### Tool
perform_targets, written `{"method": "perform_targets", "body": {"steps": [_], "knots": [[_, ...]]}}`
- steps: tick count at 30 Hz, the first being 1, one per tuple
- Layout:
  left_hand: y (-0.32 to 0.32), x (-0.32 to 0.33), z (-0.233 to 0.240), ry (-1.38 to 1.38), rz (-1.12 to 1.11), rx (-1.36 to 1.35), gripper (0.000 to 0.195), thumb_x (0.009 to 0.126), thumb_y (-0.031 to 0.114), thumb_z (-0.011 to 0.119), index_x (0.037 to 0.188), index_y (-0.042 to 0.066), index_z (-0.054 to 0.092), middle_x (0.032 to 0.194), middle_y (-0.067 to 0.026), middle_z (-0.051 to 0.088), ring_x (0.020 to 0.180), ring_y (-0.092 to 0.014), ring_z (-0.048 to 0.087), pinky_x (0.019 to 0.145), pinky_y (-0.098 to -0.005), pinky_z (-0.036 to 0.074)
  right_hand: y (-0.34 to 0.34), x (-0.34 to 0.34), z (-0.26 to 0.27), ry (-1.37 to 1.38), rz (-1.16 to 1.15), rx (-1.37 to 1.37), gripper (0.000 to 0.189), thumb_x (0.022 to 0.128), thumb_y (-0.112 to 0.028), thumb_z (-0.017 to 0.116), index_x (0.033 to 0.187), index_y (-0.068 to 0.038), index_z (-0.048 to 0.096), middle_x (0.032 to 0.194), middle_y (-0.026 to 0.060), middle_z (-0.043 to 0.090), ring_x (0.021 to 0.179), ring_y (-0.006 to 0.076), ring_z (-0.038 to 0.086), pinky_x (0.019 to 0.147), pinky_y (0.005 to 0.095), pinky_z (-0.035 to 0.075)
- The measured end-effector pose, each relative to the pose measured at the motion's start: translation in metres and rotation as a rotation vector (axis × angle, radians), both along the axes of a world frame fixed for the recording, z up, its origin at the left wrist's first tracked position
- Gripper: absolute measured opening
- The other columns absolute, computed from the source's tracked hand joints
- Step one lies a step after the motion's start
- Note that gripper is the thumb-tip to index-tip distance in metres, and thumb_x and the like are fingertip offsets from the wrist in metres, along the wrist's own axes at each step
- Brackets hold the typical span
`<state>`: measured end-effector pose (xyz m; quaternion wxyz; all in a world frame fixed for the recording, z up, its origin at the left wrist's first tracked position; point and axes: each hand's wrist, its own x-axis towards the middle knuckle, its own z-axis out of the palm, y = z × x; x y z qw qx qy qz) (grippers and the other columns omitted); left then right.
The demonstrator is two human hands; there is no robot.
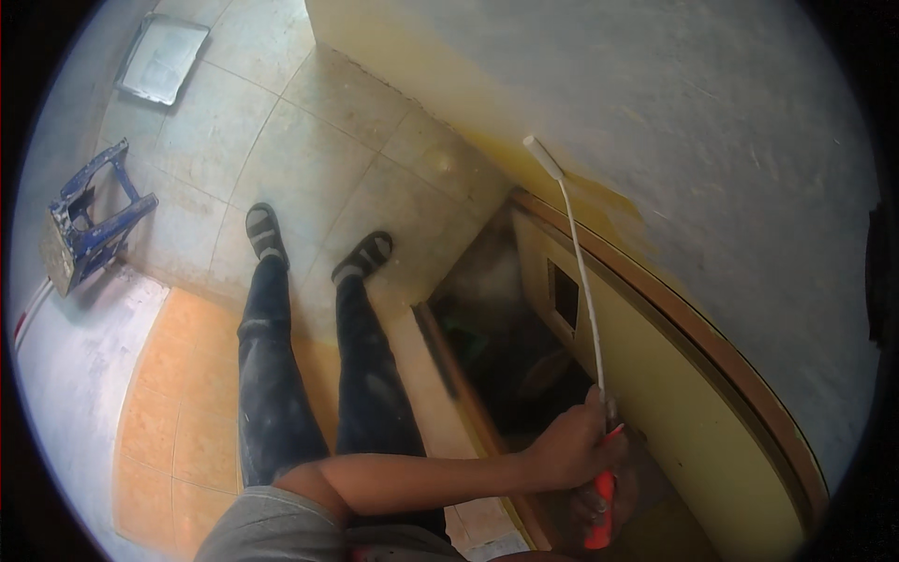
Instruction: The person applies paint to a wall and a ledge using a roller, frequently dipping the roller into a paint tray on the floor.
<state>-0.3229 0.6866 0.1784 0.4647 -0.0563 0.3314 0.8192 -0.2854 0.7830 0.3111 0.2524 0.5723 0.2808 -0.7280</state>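
Note:
Both my hands are wrapped around a long-handled paint roller at the lower right. My left hand (570, 444) grips it where the thin frame meets the red handle (600, 516). Lower down, my right hand (621, 495) holds the handle and is partly hidden by the handle and my left hand. From there the thin pale roller frame (584, 281) runs up to a slim white roller sleeve (543, 157). The sleeve appears over the yellow-and-grey lower part of the wall (653, 126); whether it touches the surface I cannot tell.
A yellow door (653, 372) with a small square opening stands in a brown frame (674, 309) at right, beside a dark doorway (520, 358). A paint-stained blue step stool (102, 218) and a paint tray (165, 60) sit left on the tiled floor (295, 154). Orange tiles (179, 407) cover a surface at lower left.

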Motion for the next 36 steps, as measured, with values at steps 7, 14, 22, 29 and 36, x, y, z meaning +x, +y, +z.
{"method": "perform_targets", "body": {"steps": [7,14,22,29,36], "knots": [[0.045,-0.057,-0.184,0.037,0.153,-0.205,0.021,0.095,0.020,0.064,0.101,0.000,0.063,0.091,-0.0120,0.067,0.084,-0.022,0.066,0.079,-0.0383,0.055,0.031,-0.075,-0.202,0.088,-0.092,0.029,0.032,0.109,-0.039,0.039,0.101,-0.012,0.056,0.047,0.0010,0.043,0.028,0.0152,0.039,0.025,0.0275,0.034],[0.020,-0.069,-0.271,0.059,0.159,-0.122,0.022,0.098,0.022,0.058,0.101,0.001,0.065,0.094,-0.0096,0.065,0.090,-0.020,0.063,0.085,-0.0357,0.053,0.005,-0.093,-0.274,0.056,-0.038,0.002,0.034,0.108,-0.037,0.044,0.086,-0.013,0.055,0.049,-0.0019,0.043,0.034,0.0121,0.044,0.027,0.0253,0.035],[0.010,-0.028,-0.214,0.072,0.165,-0.083,0.029,0.098,0.027,0.063,0.110,0.000,0.065,0.105,-0.0110,0.066,0.097,-0.020,0.063,0.089,-0.0346,0.051,-0.023,-0.047,-0.211,0.135,-0.047,0.100,0.027,0.107,-0.038,0.047,0.098,-0.013,0.051,0.060,-0.0014,0.048,0.038,0.0121,0.045,0.031,0.0262,0.036],[-0.026,-0.079,-0.395,0.668,0.042,-0.325,0.037,0.098,0.034,0.058,0.112,0.000,0.068,0.106,-0.0127,0.069,0.100,-0.023,0.064,0.093,-0.0372,0.050,-0.034,-0.093,-0.406,0.077,-0.119,-0.011,0.026,0.105,-0.032,0.051,0.086,-0.015,0.051,0.056,-0.0023,0.046,0.039,0.0131,0.046,0.029,0.0269,0.038],[0.029,-0.028,-0.338,0.399,0.100,-0.359,0.029,0.099,0.027,0.056,0.106,0.000,0.065,0.106,-0.0130,0.068,0.100,-0.026,0.064,0.091,-0.0395,0.051,-0.010,-0.072,-0.318,0.133,-0.035,0.084,0.022,0.105,-0.030,0.051,0.088,-0.017,0.053,0.057,-0.0033,0.047,0.036,0.0107,0.043,0.028,0.0245,0.033]]}}
